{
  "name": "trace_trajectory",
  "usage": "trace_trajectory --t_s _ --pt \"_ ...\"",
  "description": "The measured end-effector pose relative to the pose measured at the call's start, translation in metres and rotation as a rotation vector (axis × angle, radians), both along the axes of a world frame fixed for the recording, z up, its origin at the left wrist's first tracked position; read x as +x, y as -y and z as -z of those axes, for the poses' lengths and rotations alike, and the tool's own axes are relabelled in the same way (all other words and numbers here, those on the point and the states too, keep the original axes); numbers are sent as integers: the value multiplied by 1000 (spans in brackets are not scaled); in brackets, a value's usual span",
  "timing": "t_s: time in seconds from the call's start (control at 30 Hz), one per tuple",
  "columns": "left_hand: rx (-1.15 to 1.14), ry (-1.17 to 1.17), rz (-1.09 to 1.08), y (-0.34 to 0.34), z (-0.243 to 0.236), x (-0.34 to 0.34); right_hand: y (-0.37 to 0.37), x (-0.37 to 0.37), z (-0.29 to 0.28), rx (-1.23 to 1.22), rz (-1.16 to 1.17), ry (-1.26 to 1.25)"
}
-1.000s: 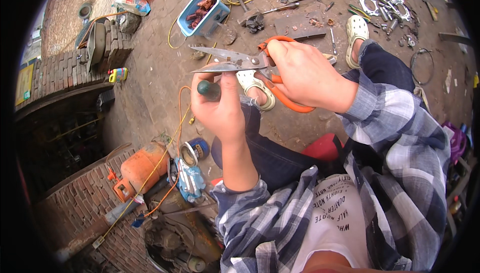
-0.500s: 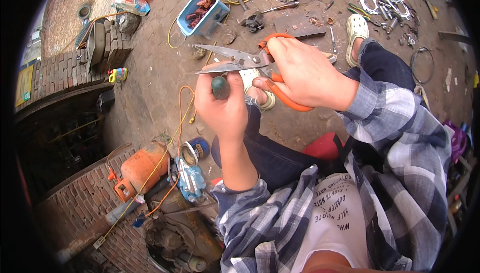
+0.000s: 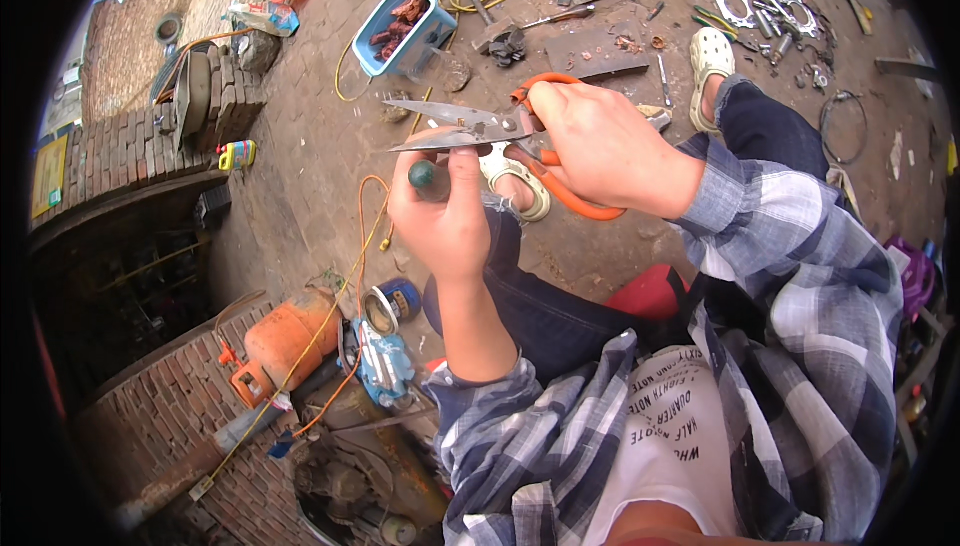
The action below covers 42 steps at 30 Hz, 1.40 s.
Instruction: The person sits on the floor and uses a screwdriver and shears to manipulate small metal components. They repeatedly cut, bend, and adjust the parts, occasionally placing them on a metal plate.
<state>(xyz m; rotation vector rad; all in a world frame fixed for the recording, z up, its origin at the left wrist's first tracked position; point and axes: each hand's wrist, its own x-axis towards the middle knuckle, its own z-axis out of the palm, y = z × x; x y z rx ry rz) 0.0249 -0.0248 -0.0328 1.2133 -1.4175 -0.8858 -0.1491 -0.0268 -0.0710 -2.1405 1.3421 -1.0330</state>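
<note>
In my right hand (image 3: 610, 141) is a pair of shears (image 3: 495, 128) with orange looped handles, its grey blades parted and pointing left. My left hand (image 3: 440, 208) closes around a tool with a rounded dark green handle (image 3: 423, 175), whose butt faces up; its other end is hidden. The left thumb presses against the lower blade, and the left fingers lie just under it. A small dark mark or bit shows on the blades near the pivot.
Beyond my hands stands a blue tub (image 3: 378, 56) of reddish-brown scraps. Hammers, a metal plate (image 3: 595, 51) and grey gaskets (image 3: 735, 6) lie on the paved ground. At left are an orange gas cylinder (image 3: 290, 336), a can (image 3: 392, 304) and yellow and orange cords.
Both hands have shifted slightly left. The shears' blade tips sit a little lower, and the green handle has tipped slightly to the left.
</note>
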Motion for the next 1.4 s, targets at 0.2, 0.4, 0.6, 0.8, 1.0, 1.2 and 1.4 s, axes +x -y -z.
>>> trace_trajectory --t_s 0.2,0.4,0.6,0.8,1.0,1.2,1.4 --pt "-197 200 -2 5 7 3 1 2 -4 -24 32 -7" --pt "-275 386 -23 4 8 6 -2 2 -13 120 -35 60" --pt "-253 394 -27 3 8 3 -2 0 -9 134 -36 85" --pt "-186 85 16 3 8 0 -1 2 -11 116 -20 46" --pt "8 -306 47 6 4 0 3 5 -3 419 -283 386" --pt "92 -219 136 2 0 2 7 0 -12 635 -274 731" --pt "86 -92 166 -3 -6 -5 8 -8 -29 674 -259 738"
